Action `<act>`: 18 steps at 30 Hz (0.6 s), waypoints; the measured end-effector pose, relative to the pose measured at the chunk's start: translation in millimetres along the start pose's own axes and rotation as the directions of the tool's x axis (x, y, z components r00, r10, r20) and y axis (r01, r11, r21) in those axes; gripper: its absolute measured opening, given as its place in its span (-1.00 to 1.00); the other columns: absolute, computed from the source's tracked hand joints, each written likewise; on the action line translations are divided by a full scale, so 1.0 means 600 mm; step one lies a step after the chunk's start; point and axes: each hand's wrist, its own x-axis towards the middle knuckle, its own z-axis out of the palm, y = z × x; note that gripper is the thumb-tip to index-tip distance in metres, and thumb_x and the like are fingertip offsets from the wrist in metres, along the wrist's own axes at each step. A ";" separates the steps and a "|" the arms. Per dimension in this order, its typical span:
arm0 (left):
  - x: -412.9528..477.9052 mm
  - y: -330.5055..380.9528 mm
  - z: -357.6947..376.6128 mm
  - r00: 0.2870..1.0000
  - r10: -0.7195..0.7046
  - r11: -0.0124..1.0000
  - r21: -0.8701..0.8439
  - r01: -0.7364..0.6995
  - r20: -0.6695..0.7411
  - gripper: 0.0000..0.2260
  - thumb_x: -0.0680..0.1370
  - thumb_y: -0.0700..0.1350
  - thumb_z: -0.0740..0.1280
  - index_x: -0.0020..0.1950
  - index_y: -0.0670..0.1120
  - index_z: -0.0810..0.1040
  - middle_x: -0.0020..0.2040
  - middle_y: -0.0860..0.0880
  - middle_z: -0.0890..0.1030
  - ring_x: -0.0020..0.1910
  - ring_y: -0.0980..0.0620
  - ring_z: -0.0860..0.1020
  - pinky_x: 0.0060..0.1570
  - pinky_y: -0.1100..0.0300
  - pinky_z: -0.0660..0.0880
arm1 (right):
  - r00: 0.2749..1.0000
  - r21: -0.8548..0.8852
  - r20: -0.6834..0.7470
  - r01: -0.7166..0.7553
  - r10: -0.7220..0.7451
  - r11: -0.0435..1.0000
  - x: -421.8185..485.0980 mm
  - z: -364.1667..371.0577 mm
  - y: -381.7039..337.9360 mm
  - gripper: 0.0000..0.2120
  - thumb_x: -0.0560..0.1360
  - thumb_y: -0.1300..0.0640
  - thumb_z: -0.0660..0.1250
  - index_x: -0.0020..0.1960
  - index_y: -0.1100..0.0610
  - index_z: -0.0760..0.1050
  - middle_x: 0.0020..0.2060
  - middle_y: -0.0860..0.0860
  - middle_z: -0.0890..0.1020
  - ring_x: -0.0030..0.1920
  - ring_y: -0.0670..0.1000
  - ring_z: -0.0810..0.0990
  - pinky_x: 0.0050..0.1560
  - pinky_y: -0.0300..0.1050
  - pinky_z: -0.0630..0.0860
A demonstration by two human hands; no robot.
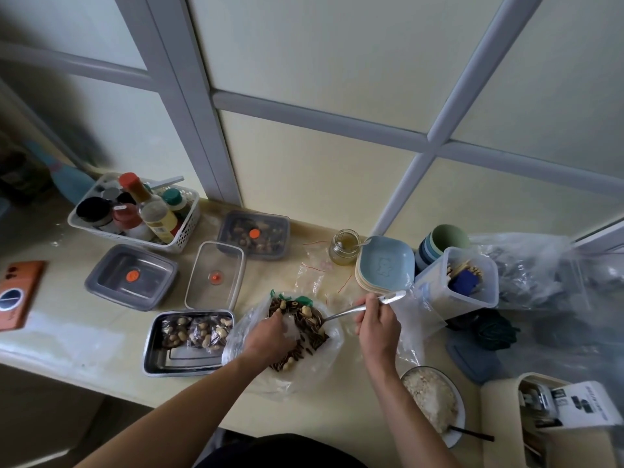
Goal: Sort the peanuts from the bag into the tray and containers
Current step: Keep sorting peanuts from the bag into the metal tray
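A clear plastic bag point(304, 369) lies open on the counter, full of dark seeds mixed with pale peanuts point(305, 311). My left hand point(270, 336) reaches into the bag with its fingers curled among the mix; what it holds is hidden. My right hand point(374, 320) grips a metal spoon point(354, 310) whose bowl dips into the bag's right side. Left of the bag, a steel tray point(158, 363) has peanuts and dark seeds point(199, 332) in its far half. A closed clear container point(216, 275) and a grey-lidded steel one point(130, 276) stand behind the tray.
A lidded container of nuts point(255, 234) sits by the window. A white basket of bottles point(135, 211) is at back left, an orange phone point(20, 292) at far left. Blue dishes point(385, 265), a jar point(344, 246), a tub point(459, 282) and a bowl of rice point(435, 400) crowd the right.
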 end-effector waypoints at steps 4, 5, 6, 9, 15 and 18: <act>0.003 -0.004 0.004 1.000 0.004 1.000 -0.020 -0.004 -0.028 -0.83 0.53 -0.01 0.31 0.06 -0.02 0.42 -0.17 0.06 0.52 -0.15 0.01 0.50 -0.15 0.15 0.43 | 1.000 0.001 0.002 0.000 0.000 1.000 0.003 -0.002 0.005 -0.63 0.70 0.05 0.16 -0.19 0.04 0.62 -0.46 -0.02 0.60 -0.41 0.00 0.59 -0.22 0.02 0.56; 0.004 -0.004 0.004 1.000 0.009 1.000 -0.021 -0.009 -0.027 -0.84 0.52 -0.02 0.32 0.04 -0.02 0.41 -0.17 0.06 0.52 -0.15 0.01 0.51 -0.15 0.14 0.43 | 1.000 0.001 0.018 0.002 -0.002 1.000 0.002 -0.003 0.005 -0.64 0.70 0.06 0.17 -0.19 0.05 0.62 -0.46 -0.03 0.59 -0.43 -0.02 0.57 -0.25 0.00 0.55; 0.004 -0.004 0.004 1.000 0.013 1.000 -0.024 -0.014 -0.022 -0.83 0.52 -0.02 0.33 0.03 -0.02 0.41 -0.16 0.05 0.53 -0.14 0.00 0.51 -0.15 0.14 0.43 | 0.999 0.001 0.039 0.005 -0.005 1.000 0.002 -0.003 0.004 -0.64 0.70 0.06 0.17 -0.18 0.07 0.62 -0.47 -0.02 0.58 -0.44 -0.03 0.56 -0.27 -0.03 0.54; 0.006 -0.003 0.002 1.000 0.027 0.999 -0.025 -0.027 0.000 -0.72 0.46 0.00 0.43 0.08 -0.04 0.45 -0.10 0.02 0.57 -0.10 -0.01 0.52 -0.15 0.12 0.47 | 0.995 0.004 0.098 0.007 -0.007 1.000 -0.001 -0.003 0.005 -0.65 0.70 0.06 0.18 -0.15 0.11 0.62 -0.46 0.00 0.58 -0.46 -0.05 0.55 -0.32 -0.08 0.51; 0.013 0.000 0.007 0.999 0.026 1.000 0.001 -0.026 0.037 -0.50 0.37 0.20 0.50 0.19 0.00 0.48 0.02 0.02 0.64 -0.02 0.00 0.56 -0.10 0.13 0.50 | 0.982 -0.033 0.159 0.108 -0.101 0.994 0.000 0.004 0.005 -0.67 0.71 0.06 0.20 -0.16 0.02 0.63 -0.44 -0.01 0.60 -0.43 -0.06 0.57 -0.31 -0.06 0.52; 0.015 0.003 0.007 1.000 0.019 0.999 -0.033 -0.019 0.015 -0.53 0.38 0.20 0.48 0.15 -0.01 0.50 0.00 0.01 0.63 -0.02 -0.02 0.58 -0.09 0.12 0.53 | 0.948 -0.077 0.222 0.248 -0.226 0.966 -0.001 0.004 0.000 -0.69 0.71 0.03 0.19 -0.09 0.00 0.65 -0.41 -0.07 0.60 -0.38 -0.13 0.58 -0.31 -0.20 0.48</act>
